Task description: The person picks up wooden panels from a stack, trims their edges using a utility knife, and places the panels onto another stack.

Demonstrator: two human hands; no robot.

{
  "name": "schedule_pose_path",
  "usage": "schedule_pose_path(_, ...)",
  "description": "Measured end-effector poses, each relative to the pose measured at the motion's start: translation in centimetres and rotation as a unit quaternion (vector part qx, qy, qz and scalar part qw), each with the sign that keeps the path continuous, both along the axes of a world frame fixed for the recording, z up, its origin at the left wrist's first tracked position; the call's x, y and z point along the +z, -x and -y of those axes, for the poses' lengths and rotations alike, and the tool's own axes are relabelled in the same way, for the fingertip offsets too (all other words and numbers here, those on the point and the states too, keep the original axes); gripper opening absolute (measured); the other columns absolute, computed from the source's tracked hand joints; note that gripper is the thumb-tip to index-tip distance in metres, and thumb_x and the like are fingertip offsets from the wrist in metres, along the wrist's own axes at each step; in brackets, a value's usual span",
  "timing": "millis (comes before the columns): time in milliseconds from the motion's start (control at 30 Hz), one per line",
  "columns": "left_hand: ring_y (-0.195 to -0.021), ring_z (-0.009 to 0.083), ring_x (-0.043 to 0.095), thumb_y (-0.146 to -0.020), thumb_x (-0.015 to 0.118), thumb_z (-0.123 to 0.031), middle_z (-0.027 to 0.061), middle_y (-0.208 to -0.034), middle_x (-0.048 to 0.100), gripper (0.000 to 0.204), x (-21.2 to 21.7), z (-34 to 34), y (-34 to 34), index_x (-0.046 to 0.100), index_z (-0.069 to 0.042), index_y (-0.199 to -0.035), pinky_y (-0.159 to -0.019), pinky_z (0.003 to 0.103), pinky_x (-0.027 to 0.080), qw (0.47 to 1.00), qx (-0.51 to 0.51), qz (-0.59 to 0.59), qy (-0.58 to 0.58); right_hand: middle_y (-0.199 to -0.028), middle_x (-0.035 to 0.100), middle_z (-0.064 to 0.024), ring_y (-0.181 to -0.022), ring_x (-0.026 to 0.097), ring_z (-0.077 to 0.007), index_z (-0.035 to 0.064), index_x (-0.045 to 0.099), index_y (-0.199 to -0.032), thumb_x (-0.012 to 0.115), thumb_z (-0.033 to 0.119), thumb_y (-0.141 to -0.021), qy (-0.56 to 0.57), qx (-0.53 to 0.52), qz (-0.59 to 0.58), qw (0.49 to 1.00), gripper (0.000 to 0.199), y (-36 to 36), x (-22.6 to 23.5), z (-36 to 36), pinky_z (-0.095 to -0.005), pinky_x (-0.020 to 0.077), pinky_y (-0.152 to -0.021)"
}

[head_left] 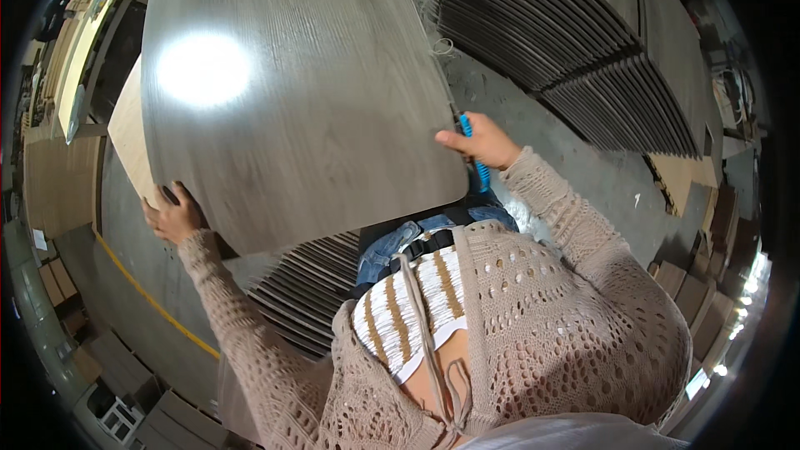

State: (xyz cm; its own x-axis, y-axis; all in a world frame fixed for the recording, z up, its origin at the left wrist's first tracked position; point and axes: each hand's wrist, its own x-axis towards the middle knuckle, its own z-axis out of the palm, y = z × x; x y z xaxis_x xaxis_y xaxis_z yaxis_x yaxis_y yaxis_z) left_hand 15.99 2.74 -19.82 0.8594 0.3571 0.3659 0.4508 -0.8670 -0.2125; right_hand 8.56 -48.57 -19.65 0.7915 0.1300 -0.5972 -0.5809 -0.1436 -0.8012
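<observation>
Holding a big grey wood-grain panel (300,92) flat in front of the body, one hand per side, probably to keep it balanced and steady. Left hand (172,215) wrapped around the near-left corner, fingers curled over the top face, thumb under, gripping. Right hand (482,143) closed on the right edge, also clamping a blue tool (472,154) against it; tool type hard to tell, maybe a cutter. Panel face up, glare spot on it. Long axis running away from the body toward top of view, near corners rounded. Sitting over a paler board (127,129) on the left. Stacks of similar dark panels (550,33) on the concrete floor (583,167), more (312,283) by the legs.
</observation>
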Motion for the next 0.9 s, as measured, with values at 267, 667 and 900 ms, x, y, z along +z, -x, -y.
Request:
schedule_pose_path(267, -0.135, 0.0359, 0.020, -0.088, 0.037, -0.048, 0.0213, -0.144, 0.026, 0.063, 0.9, 15.5, -12.3, 0.035, -0.008, -0.137, -0.105, 0.061, 0.014, 0.959, -0.079, -0.226, 0.149, -0.084, 0.057, -0.0163, -0.075, 0.060, -0.0312, 0.0000, 0.048, -0.107, 0.062, 0.041, -0.084, 0.165, 0.026, 0.168, 0.972, 0.049, 2.6, 2.9, -4.8, -0.0385, 0.0478, -0.067)
schedule_pose_path(667, -0.139, 0.0353, 0.010, -0.092, 0.027, -0.041, 0.0224, -0.147, 0.016, 0.060, -0.7, 29.4, -11.1, 0.026, -0.007, -0.141, -0.107, 0.060, 0.005, 0.943, -0.174, -0.187, 0.214, -0.087, 0.061, -0.0052, -0.069, 0.063, -0.0288, 0.0147, 0.058, -0.106, 0.057, 0.027, -0.087, 0.400, 0.044, 0.261, 0.878, 0.023, 1.6, 4.4, -3.3, -0.0386, 0.0518, -0.059)
schedule_pose_path(900, -0.138, 0.0357, 0.013, -0.092, 0.027, -0.041, 0.0216, -0.147, 0.020, 0.060, -0.2, 29.9, -9.7, 0.027, -0.007, -0.141, -0.106, 0.062, 0.006, 0.950, -0.201, -0.159, 0.177, -0.082, 0.061, -0.0052, -0.067, 0.063, -0.0286, 0.0158, 0.060, -0.103, 0.057, 0.031, -0.086, 0.415, 0.052, 0.275, 0.866, 0.022, -0.6, 4.2, -2.3, -0.0383, 0.0517, -0.059)
